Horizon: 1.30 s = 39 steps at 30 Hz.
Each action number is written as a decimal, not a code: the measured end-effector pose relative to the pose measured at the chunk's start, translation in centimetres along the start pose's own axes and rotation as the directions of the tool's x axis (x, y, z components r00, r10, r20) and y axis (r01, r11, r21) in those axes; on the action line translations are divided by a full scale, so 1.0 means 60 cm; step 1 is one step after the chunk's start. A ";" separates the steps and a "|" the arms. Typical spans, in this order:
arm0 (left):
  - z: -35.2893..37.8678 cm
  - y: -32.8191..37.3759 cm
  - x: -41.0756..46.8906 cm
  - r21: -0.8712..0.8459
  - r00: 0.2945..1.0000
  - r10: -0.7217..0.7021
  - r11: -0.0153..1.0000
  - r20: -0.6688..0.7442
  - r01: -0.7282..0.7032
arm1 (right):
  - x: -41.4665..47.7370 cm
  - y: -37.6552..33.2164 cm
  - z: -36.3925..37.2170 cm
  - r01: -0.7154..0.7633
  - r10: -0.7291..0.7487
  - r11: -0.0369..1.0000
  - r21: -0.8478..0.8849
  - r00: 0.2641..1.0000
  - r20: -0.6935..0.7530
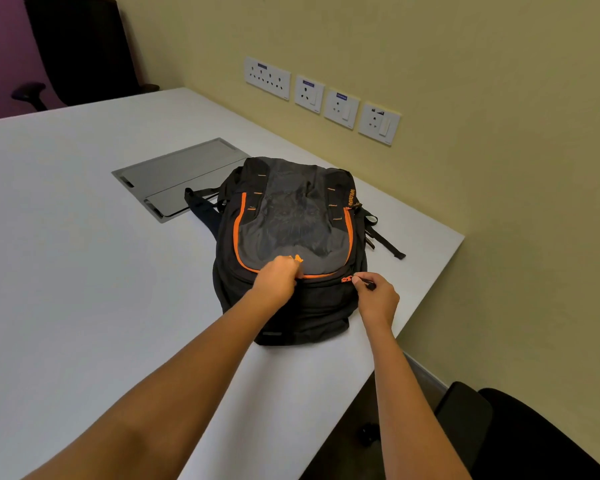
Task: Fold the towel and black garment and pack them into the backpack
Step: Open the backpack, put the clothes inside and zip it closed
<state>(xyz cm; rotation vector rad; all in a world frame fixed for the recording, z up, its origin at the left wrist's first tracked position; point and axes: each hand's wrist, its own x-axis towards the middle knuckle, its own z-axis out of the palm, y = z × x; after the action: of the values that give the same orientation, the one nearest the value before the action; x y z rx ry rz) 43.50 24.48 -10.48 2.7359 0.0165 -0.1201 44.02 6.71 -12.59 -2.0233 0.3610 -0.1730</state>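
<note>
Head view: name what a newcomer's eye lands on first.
The black, orange-zipped backpack lies at the right edge of the white table. At its near end the left hand grips the fabric and the right hand pinches a zipper pull. Wall sockets line the wall behind.

Orange lettering (350, 197) runs down the backpack's (291, 220) two o'clock corner, too blurred to read with certainty. Small blue labels (308, 83) sit at twelve o'clock on three wall sockets (309, 97); their print is illegible.
</note>
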 end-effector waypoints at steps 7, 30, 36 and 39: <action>0.029 0.095 0.026 -0.009 0.992 0.121 0.993 0.046 -0.121 | 0.006 0.001 -0.002 0.039 -0.039 0.999 -0.017 0.999 0.022; -0.002 0.059 0.098 -0.162 0.924 0.129 0.984 0.359 -0.074 | 0.255 -0.035 0.095 0.013 -0.018 0.988 -0.156 0.999 -0.032; 0.005 0.050 0.122 -0.100 0.868 0.149 0.988 0.474 -0.115 | 0.320 -0.058 0.126 -0.008 -0.007 0.989 -0.145 0.995 -0.103; 0.005 0.048 0.129 -0.086 0.834 0.122 0.992 0.538 -0.090 | 0.336 -0.061 0.140 0.025 -0.041 0.978 -0.208 0.997 -0.071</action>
<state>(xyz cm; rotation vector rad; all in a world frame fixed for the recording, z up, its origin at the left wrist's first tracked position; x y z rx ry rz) 51.29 21.66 -10.29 2.5376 -0.2872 -0.8469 66.03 8.77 -13.92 -2.2340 0.4070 -0.2411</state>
